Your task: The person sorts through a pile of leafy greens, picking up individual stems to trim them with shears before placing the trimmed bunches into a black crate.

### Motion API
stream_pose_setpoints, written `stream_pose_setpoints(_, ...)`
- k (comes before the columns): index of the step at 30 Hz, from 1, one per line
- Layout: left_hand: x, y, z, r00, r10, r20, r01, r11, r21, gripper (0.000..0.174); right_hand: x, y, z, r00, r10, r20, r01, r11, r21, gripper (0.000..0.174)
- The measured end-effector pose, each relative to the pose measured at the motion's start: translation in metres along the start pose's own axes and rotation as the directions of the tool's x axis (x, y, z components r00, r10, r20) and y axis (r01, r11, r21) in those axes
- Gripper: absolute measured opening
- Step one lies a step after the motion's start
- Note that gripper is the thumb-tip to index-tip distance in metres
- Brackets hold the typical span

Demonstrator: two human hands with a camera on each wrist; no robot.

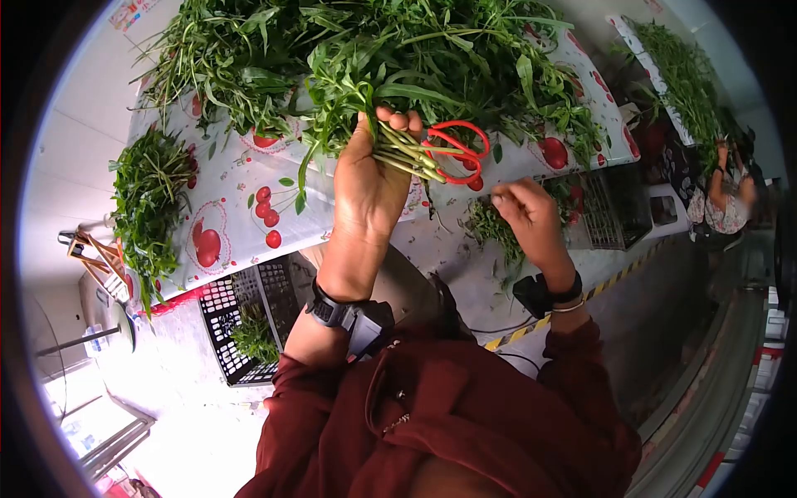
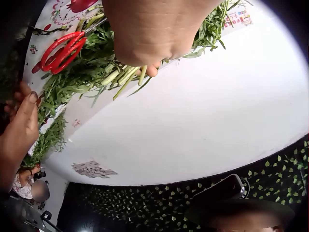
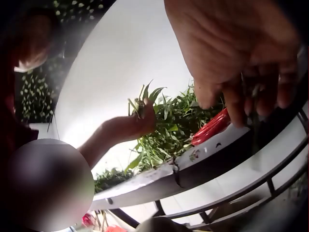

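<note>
One bunch of greens (image 1: 400, 149), slanting, stem ends (image 1: 436, 173) lower right in head view

Red scissors (image 1: 476, 154) partly block the gap between right grip (image 1: 533, 217) and stems (image 1: 403, 149).

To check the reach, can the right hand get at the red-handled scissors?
Probably yes: in the head view, stems in the left hand overlap the red-handled scissors, but their side facing the right hand looks free.
</note>
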State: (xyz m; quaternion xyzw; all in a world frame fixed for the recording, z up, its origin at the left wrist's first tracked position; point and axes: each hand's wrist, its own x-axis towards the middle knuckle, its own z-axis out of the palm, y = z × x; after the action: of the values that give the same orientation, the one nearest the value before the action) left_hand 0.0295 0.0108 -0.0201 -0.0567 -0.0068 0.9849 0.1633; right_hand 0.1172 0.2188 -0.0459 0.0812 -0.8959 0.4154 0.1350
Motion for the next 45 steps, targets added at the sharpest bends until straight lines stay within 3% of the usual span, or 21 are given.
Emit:
stream_pose_setpoints(1,-0.001,-0.001,-0.001,1.000,-0.001,-0.001,0.001,1.000,0.000,0.028,0.004,-0.006,0.000,1.000,0.002,0.000,-0.002,1.000,0.000,0.011)
stream_pose_setpoints(3,-0.003,-0.002,-0.003,0.998,-0.007,0.065,0.002,0.997,0.077,0.024,0.015,-0.019,0.004,0.988,0.150,-0.021,-0.135,0.936,0.324,0.013)
stream_pose_setpoints(6,-0.005,-0.006,-0.003,0.998,0.014,0.057,-0.021,0.992,0.121,0.023,0.031,-0.043,0.010,0.993,0.082,-0.088,-0.028,0.868,0.496,0.017)
stream_pose_setpoints(7,-0.004,-0.007,-0.002,0.999,0.037,0.017,-0.039,0.991,0.124,0.022,0.036,-0.047,0.011,0.993,0.080,-0.089,-0.026,0.866,0.499,0.017)
stream_pose_setpoints(9,-0.005,-0.005,-0.003,0.999,0.026,0.038,-0.031,0.991,0.129,0.022,0.043,-0.055,0.014,0.956,-0.203,-0.211,0.251,0.938,0.237,0.023)
stream_pose_setpoints(10,-0.005,-0.005,-0.004,0.998,0.012,0.061,-0.019,0.991,0.130,0.023,0.047,-0.061,0.014,0.957,-0.200,-0.211,0.249,0.938,0.241,0.023)
stream_pose_setpoints(12,-0.003,-0.005,-0.009,0.996,0.002,0.092,-0.018,0.985,0.173,0.023,0.054,-0.073,0.016,0.888,-0.404,-0.219,0.421,0.907,0.033,0.027)
stream_pose_setpoints(14,-0.001,-0.005,-0.011,0.992,-0.009,0.127,-0.019,0.977,0.214,0.023,0.057,-0.078,0.021,0.908,-0.359,-0.217,0.380,0.923,0.062,0.025)
stream_pose_setpoints(16,-0.002,-0.006,-0.008,0.997,0.004,0.080,-0.026,0.958,0.285,0.026,0.064,-0.072,0.027,0.873,-0.454,-0.180,0.451,0.890,-0.057,0.019)
stream_pose_setpoints(21,-0.002,-0.003,-0.006,0.998,0.037,0.056,-0.051,0.957,0.286,0.023,0.065,-0.075,0.033,0.878,-0.434,-0.202,0.443,0.897,-0.001,0.015)
stream_pose_setpoints(23,-0.002,-0.003,-0.006,0.998,0.065,0.000,-0.062,0.957,0.282,0.020,0.061,-0.086,0.029,0.945,-0.304,-0.118,0.314,0.946,0.082,0.017)
stream_pose_setpoints(26,-0.001,-0.003,-0.011,0.996,0.086,0.003,-0.083,0.948,0.307,0.020,0.063,-0.075,0.037,0.900,-0.408,-0.150,0.419,0.907,0.044,0.019)
stream_pose_setpoints(33,-0.002,0.004,-0.009,0.997,0.060,0.041,-0.071,0.931,0.358,0.019,0.064,-0.071,0.043,0.889,-0.408,-0.208,0.426,0.903,0.050,0.019)
stream_pose_setpoints(36,-0.005,0.006,-0.004,0.994,0.028,0.108,-0.056,0.961,0.271,0.018,0.063,-0.073,0.046,0.854,-0.451,-0.259,0.474,0.880,0.031,0.021)
stream_pose_setpoints(38,-0.006,0.007,-0.002,0.997,-0.018,0.074,-0.001,0.969,0.246,0.018,0.060,-0.072,0.046,0.886,-0.384,-0.262,0.419,0.903,0.095,0.022)
stream_pose_setpoints(45,-0.004,0.010,0.001,1.000,0.002,0.015,-0.004,0.992,0.128,0.016,0.057,-0.073,0.047,0.899,-0.357,-0.254,0.409,0.892,0.194,0.020)
